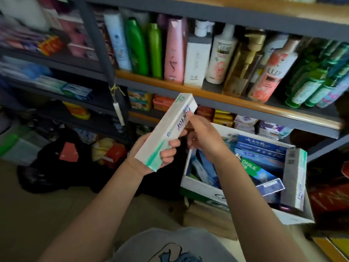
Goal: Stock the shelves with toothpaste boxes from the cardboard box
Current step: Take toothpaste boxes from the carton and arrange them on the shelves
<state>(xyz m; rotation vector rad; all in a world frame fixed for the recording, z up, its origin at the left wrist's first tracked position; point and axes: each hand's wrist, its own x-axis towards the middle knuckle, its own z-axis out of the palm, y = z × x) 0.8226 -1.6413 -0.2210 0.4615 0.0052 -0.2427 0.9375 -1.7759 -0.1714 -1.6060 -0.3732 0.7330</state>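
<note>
From my remote seat behind the head camera, I look down past a grey printed shirt [170,248] at two bare forearms reaching forward. My left hand [151,156] grasps the lower end of a long white toothpaste box with a green stripe and blue lettering [166,131], fingers curled round its near face and thumb behind it. The box is held in the air, tilted up and away, its far end pointing toward the shelving. My right hand [202,133] touches the upper right edge of that same box; its fingers are bent, but I cannot tell whether they clasp it or merely rest against it.

Just right of the held box, on the floor, stands an open white cardboard box [200,184]. Inside it lie several blue toothpaste cartons [260,148] in loose layers, a green-and-blue carton [253,169] on top, and a second white carton with green trim [294,176] leaning upright against its right wall.

Left of the held box, a black bag [47,167] sits on the floor.

Beyond the held box, a wooden-edged shelf on a dark grey metal frame [207,91] carries upright shampoo bottles: green bottles [137,48], a pink bottle [174,52], a white pump bottle [221,53] and others. The shelf below that holds small orange and yellow packets [222,116].
</note>
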